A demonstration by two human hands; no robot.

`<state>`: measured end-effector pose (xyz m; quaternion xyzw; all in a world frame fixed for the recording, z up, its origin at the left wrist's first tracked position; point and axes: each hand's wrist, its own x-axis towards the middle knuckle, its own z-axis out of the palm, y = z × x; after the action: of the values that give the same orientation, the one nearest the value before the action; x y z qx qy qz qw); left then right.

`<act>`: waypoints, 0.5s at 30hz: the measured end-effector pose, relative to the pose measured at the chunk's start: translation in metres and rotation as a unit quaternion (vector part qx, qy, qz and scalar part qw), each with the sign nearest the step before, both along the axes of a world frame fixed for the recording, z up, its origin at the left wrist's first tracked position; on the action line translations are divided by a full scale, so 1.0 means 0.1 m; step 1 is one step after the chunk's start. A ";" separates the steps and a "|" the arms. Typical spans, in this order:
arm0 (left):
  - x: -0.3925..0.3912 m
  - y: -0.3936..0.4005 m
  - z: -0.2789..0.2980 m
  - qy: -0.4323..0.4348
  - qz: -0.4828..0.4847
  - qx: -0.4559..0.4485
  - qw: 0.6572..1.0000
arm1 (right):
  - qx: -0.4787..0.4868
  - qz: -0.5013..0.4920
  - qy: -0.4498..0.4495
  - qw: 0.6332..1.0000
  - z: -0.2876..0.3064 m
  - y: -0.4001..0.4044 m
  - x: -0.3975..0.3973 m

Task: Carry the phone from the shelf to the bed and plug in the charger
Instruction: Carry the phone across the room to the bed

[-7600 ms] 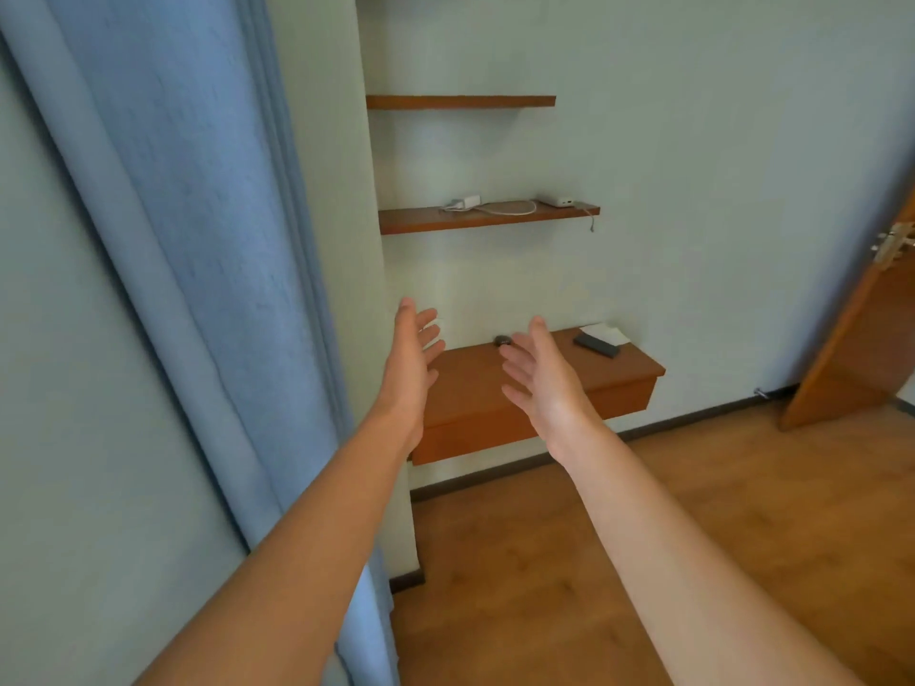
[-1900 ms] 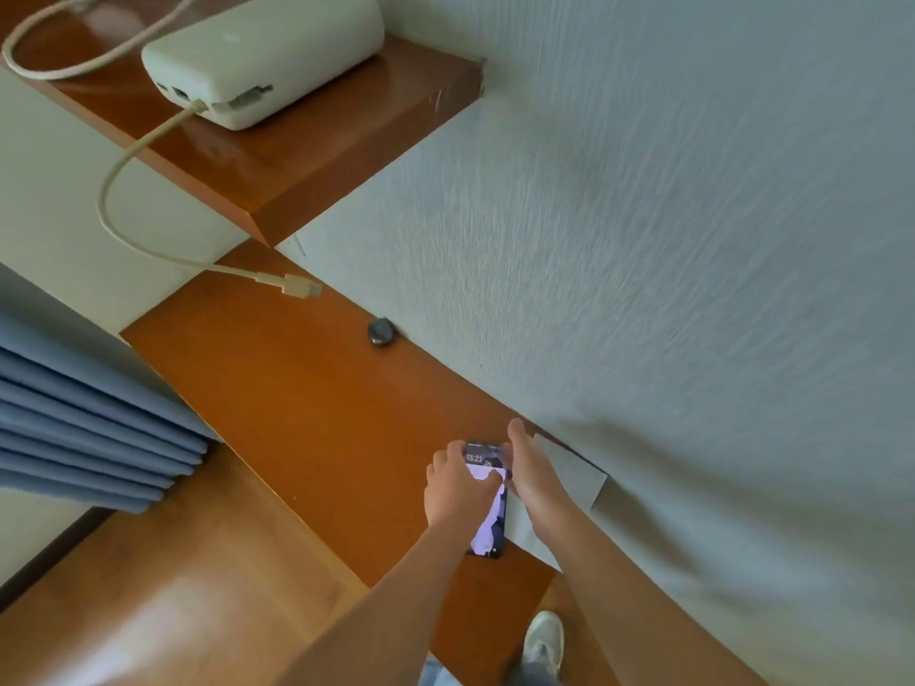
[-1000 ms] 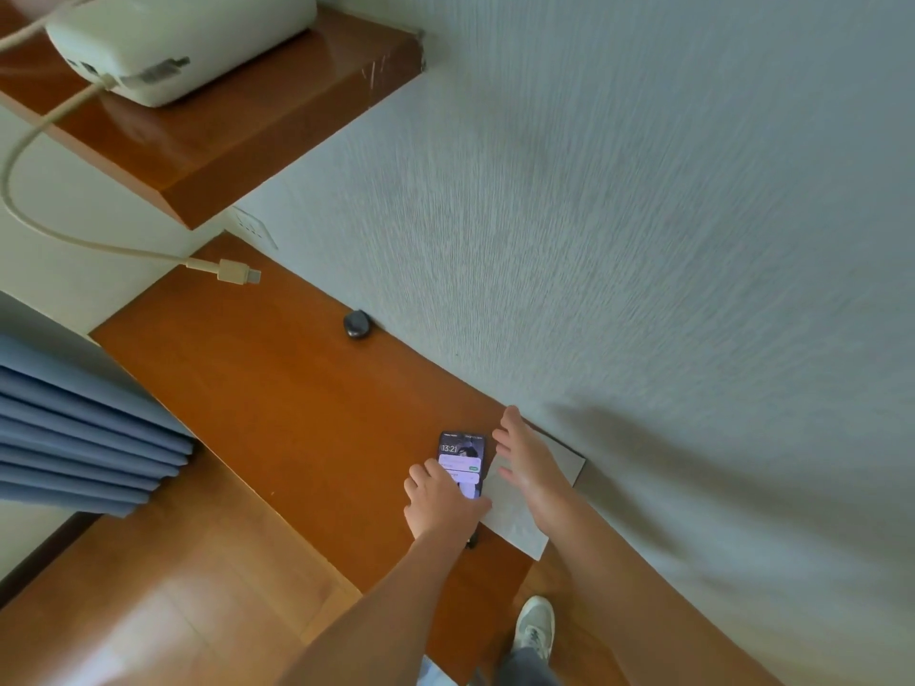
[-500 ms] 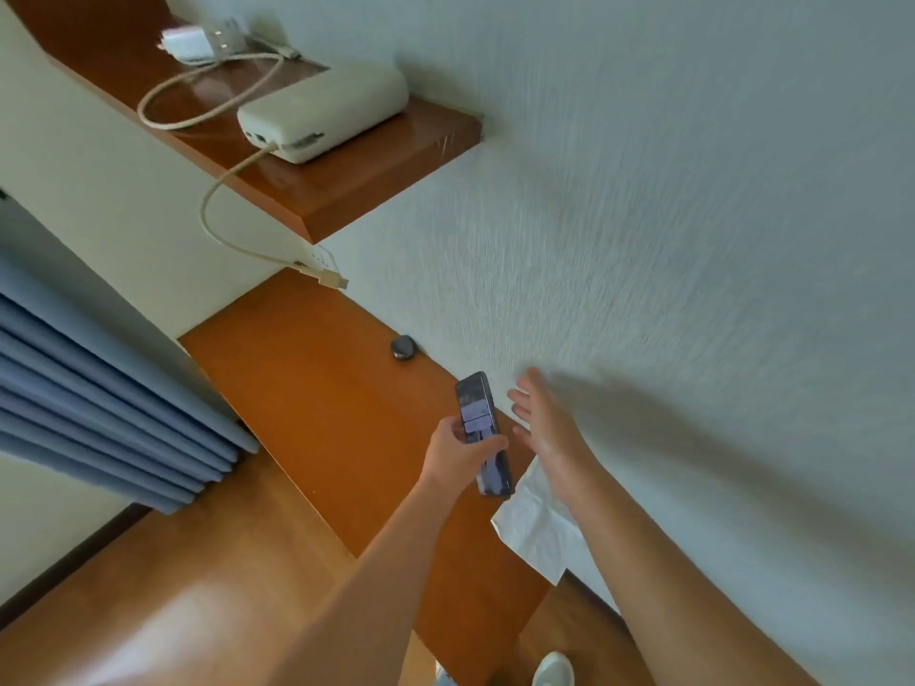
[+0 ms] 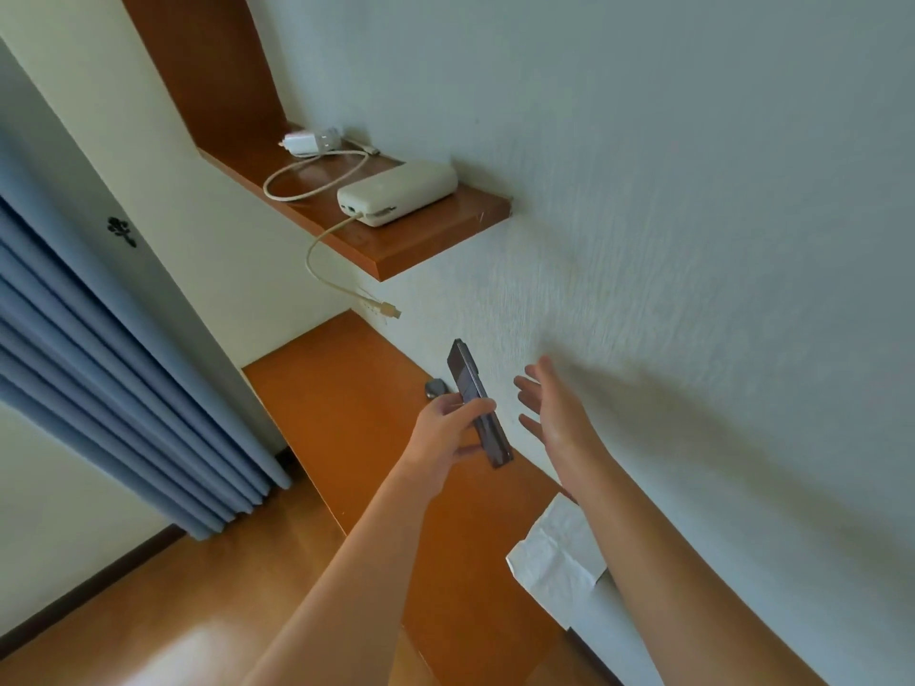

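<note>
My left hand (image 5: 448,435) grips a dark phone (image 5: 478,403) by its edges and holds it tilted in the air above the low wooden shelf (image 5: 346,408). Just right of the phone, my right hand (image 5: 552,413) is spread open with nothing in it, close to the wall. On the upper shelf (image 5: 421,240) lies a white power bank (image 5: 396,190) with a cream cable (image 5: 327,269) hanging off the edge, its plug end dangling. Further back on that shelf are a white charger plug (image 5: 304,142) and a looped cable (image 5: 312,178). No bed is in view.
A white sheet of paper (image 5: 552,552) lies on the low shelf near my right forearm. A small dark object (image 5: 435,387) sits by the wall behind the phone. Blue curtains (image 5: 114,368) hang at the left. Wooden floor (image 5: 163,601) lies below.
My left hand has lifted the phone off the paper on the low shelf and raised it. My right hand let go of it and opened. The view has tilted upward.
</note>
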<state>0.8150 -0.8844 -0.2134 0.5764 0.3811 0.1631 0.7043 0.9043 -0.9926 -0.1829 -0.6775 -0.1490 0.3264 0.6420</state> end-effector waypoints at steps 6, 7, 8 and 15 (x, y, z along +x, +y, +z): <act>0.03 0.06 0.18 -0.061 -0.025 -0.029 0.997 | 0.017 -0.014 -0.039 0.999 0.24 0.02 -0.07; 0.05 0.08 0.22 -0.068 -0.029 -0.030 0.997 | 0.018 -0.020 -0.045 0.999 0.28 0.03 -0.07; 0.07 0.11 0.24 -0.073 -0.034 -0.030 0.996 | 0.018 -0.027 -0.050 0.998 0.33 0.04 -0.07; 0.19 0.40 0.28 -0.095 -0.106 -0.029 0.989 | 0.020 -0.120 -0.044 0.992 0.47 0.14 -0.17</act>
<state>0.8337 -0.8443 -0.1854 0.5748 0.2539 0.1307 0.7669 0.8870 -0.9787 -0.1359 -0.6911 -0.1016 0.2135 0.6830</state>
